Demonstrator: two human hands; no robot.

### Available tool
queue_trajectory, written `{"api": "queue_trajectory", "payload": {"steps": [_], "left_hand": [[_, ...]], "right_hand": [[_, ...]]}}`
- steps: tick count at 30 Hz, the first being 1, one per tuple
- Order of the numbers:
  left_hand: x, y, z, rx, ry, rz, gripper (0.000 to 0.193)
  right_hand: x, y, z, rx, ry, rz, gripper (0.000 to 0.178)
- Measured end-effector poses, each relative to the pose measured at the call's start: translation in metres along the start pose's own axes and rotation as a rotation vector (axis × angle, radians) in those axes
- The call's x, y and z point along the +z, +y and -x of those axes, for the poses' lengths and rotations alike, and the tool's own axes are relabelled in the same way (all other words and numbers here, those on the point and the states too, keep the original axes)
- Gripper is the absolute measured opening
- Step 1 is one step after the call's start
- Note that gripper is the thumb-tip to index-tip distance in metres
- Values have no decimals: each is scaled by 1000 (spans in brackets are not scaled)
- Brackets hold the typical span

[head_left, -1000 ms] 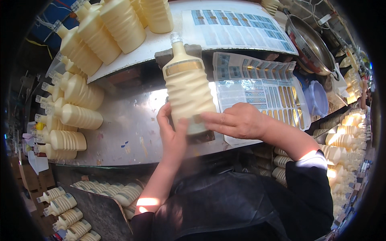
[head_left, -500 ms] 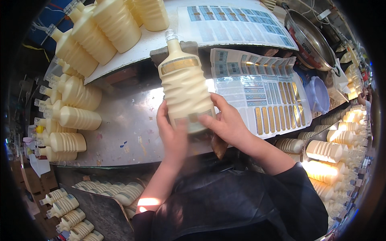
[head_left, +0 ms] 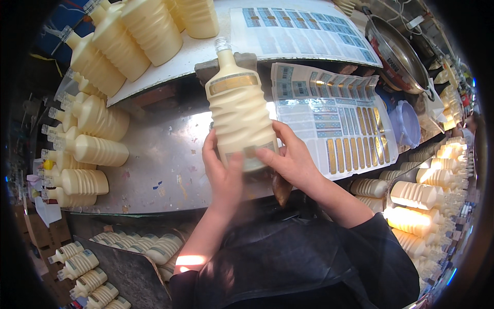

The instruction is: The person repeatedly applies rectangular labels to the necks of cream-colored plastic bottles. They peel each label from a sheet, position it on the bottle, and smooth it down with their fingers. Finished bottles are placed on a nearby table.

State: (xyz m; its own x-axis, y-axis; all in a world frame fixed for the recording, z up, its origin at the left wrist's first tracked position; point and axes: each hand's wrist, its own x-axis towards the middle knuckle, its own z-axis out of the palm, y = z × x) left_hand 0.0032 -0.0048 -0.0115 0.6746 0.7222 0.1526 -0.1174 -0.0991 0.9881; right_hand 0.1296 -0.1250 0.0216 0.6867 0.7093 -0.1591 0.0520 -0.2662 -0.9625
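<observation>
Cream bottles (head_left: 102, 151) line the left of a metal worktop (head_left: 146, 180). The left hand (head_left: 225, 180) and right hand (head_left: 296, 164) clasp a ribbed bottle (head_left: 239, 114), thumbs against its lower front.

One left hand (head_left: 224, 177) and one right hand (head_left: 293, 160) are holding one ribbed cream bottle (head_left: 239, 113), while two printed label sheets (head_left: 329, 123), one round metal pan (head_left: 399, 51), one lavender basin (head_left: 405, 123), at least four standing bottles (head_left: 152, 33) and over twenty lying bottles (head_left: 414, 194) are surrounding them.

Dark sleeves (head_left: 383, 252) and a black apron (head_left: 288, 262) (creased, faintly shiny).
</observation>
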Motion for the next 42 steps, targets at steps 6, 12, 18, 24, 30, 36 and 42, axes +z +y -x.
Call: {"api": "queue_trajectory", "payload": {"steps": [6,12,18,24,30,36,42], "left_hand": [[1,-1,-1,-26,44,25,75],[2,-2,-1,-3,46,8,75],[-9,-12,0,18,-9,80,68],[-21,-23,7,49,-49,-15,62],[-17,-22,7,13,-40,111,65],[-7,-11,5,-51,-2,134,69],[-6,-10,5,-45,2,140,69]], "right_hand": [[-1,0,1,34,-18,-28,76],[-3,-6,3,50,-22,0,74],[-14,0,0,70,-121,-139,61],[-12,-7,11,92,-150,-135,59],[-8,-7,14,107,-133,-144,62],[-2,-8,14,45,-71,-133,62],[0,-5,14,-1,-72,-105,75]]}}
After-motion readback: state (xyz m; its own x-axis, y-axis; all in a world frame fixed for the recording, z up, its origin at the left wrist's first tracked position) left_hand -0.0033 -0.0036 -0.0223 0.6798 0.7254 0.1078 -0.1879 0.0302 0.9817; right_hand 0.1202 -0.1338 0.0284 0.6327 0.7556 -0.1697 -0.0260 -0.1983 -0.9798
